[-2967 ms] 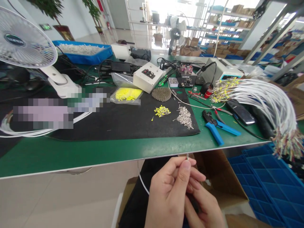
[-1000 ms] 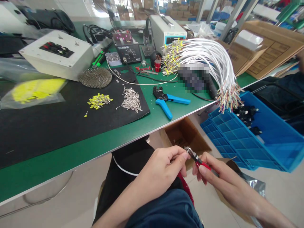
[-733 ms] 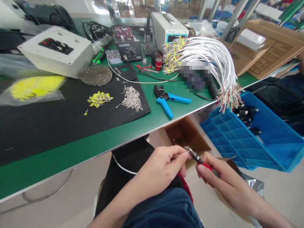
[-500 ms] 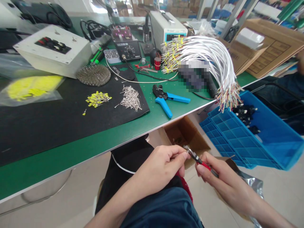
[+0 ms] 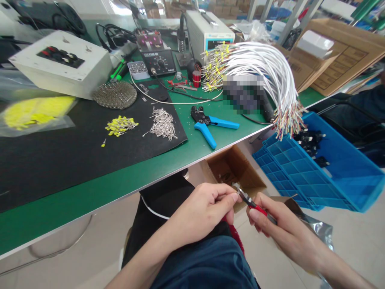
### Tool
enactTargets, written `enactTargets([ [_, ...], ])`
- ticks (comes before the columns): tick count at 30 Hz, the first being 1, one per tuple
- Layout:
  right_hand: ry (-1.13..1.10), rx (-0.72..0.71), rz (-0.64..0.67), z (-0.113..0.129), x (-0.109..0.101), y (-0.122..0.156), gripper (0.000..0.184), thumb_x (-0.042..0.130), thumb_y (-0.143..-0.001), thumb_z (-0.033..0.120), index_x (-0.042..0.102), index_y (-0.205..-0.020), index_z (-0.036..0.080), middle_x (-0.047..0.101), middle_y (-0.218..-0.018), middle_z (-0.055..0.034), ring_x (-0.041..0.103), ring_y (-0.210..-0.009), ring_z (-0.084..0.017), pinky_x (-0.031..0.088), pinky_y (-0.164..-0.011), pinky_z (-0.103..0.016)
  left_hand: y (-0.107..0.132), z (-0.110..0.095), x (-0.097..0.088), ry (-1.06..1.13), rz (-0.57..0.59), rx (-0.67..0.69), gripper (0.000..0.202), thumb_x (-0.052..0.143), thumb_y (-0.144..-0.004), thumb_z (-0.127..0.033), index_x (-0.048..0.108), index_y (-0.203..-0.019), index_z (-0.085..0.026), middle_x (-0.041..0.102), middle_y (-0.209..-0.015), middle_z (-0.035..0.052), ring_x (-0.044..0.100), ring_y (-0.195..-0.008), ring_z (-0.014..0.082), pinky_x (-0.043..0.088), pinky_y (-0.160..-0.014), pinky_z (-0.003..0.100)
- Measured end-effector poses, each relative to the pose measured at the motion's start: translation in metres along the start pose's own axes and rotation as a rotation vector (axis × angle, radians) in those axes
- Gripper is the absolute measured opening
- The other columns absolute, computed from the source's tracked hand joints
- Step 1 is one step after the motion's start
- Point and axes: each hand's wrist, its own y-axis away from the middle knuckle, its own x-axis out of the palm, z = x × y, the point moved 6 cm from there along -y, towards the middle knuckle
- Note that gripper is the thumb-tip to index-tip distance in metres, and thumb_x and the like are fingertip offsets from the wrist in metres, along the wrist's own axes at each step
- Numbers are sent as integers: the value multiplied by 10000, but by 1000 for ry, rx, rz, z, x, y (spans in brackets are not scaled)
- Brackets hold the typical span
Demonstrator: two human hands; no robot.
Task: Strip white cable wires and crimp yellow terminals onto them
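Over my lap, my left hand [image 5: 207, 212] is closed, thumb and forefinger pinching the end of a white cable [image 5: 152, 211]. The cable's loop shows left of my wrist and runs under the forearm; the rest is hidden. Wrapped round the handles of red-and-black cutting pliers [image 5: 255, 206] is my right hand [image 5: 275, 216]. The pliers' jaws meet the cable tip right at my left fingertips. How far the jaws are closed is too small to make out.
On the green bench [image 5: 120, 178] lie blue-handled crimping pliers [image 5: 207, 124], yellow terminals [image 5: 120, 125], bare metal pins [image 5: 163, 123] and a bundle of white cables [image 5: 264, 60]. A blue crate [image 5: 339, 176] stands at right. Under the bench edge sits an open cardboard box [image 5: 249, 170].
The view has shifted a little, so the bench things appear slightly further left. Both hands and the pliers keep nearly the same pose.
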Motion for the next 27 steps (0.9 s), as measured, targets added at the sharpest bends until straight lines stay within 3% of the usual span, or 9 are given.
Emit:
enactTargets([
  [10,-55,-30,-31,-1,-1,-2,424,421,-1066,576,479,-848,217,493,-791,18,436,-728,-157,331,-666,-315,-4,-1,2,57,5,-7,409,483,-1015,-404,683,-739,-178,697,-697,-7,535,-651,114,397,-704,245],
  [15,-79,-46,-89,-13,0,-9,420,449,-1065,553,473,-820,213,474,-741,25,425,-687,-145,337,-635,-303,-14,4,3,63,13,3,430,490,-998,-405,685,-700,-164,696,-688,22,552,-681,129,401,-703,242],
  [22,-224,35,-114,-55,6,-36,446,438,-1047,605,436,-823,219,439,-704,47,416,-577,-108,351,-511,-247,-55,37,12,94,44,-50,332,512,-949,-378,743,-925,-140,723,-693,29,502,-574,112,353,-599,232],
  [27,-159,85,-100,-86,12,-51,456,307,-1062,628,413,-852,237,432,-647,60,382,-494,-114,307,-430,-231,-72,62,19,85,-2,-74,345,539,-924,-388,751,-887,-119,722,-685,40,384,-511,98,242,-518,234],
])
